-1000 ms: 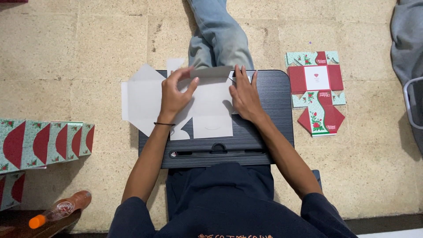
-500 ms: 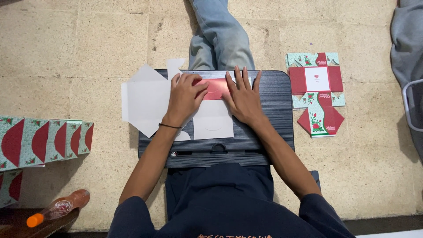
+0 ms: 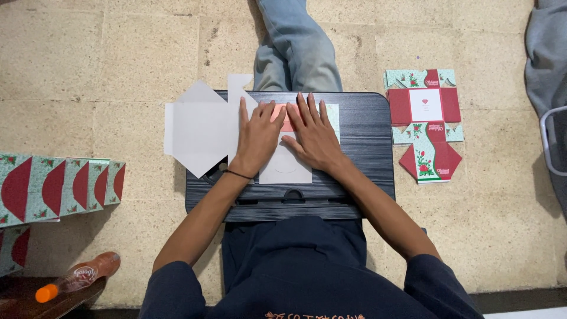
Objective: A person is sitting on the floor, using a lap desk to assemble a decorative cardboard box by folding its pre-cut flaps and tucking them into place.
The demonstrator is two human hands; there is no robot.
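Your left hand and right hand lay flat, fingers spread, gripping nothing but pressing the unfolded white box blank onto the black lap desk. The card looked light, thin and springy, best held down along its folded flap. What seemed a red printed flap showed between your fingers; beyond, a printed blank lay on the floor.

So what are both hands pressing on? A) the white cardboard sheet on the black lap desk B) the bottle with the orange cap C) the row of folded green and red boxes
A: the left hand and right hand lie flat, side by side, on the white cardboard sheet spread over the black lap desk.
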